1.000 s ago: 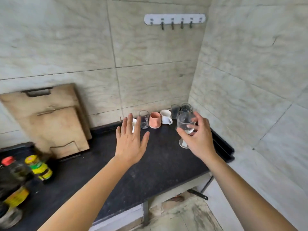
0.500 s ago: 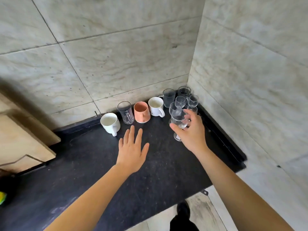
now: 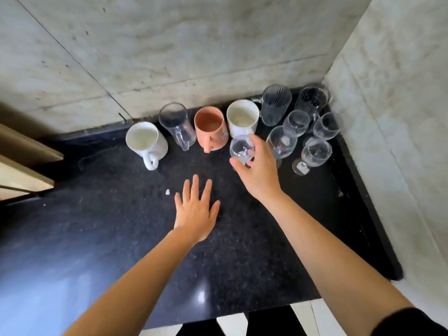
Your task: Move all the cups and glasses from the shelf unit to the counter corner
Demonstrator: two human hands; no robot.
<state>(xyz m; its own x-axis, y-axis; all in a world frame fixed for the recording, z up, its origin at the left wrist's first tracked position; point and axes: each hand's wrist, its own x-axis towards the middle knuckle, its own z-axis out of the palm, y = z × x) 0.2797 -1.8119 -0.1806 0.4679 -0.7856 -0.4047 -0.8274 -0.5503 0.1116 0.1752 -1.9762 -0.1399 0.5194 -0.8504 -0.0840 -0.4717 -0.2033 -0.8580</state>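
Observation:
My right hand (image 3: 260, 170) grips a clear stemmed wine glass (image 3: 241, 149) by its bowl, just in front of the white mug (image 3: 242, 117) and the pink mug (image 3: 209, 128). My left hand (image 3: 196, 209) hovers flat over the black counter (image 3: 121, 238), fingers spread, holding nothing. Along the back wall stand another white mug (image 3: 145, 141), a clear glass mug (image 3: 177, 124) and a ribbed dark glass (image 3: 275, 105). Several stemmed glasses (image 3: 315, 151) crowd the corner to the right of my right hand.
Tiled walls close the counter at the back and on the right. Wooden cutting boards (image 3: 21, 166) lean at the far left. A small white crumb (image 3: 167, 192) lies on the counter. The counter's front edge and the floor show at the bottom.
The view has tipped down and moved closer to the corner. My right hand has carried the wine glass left, in front of the mugs. The left hand stays spread over the counter.

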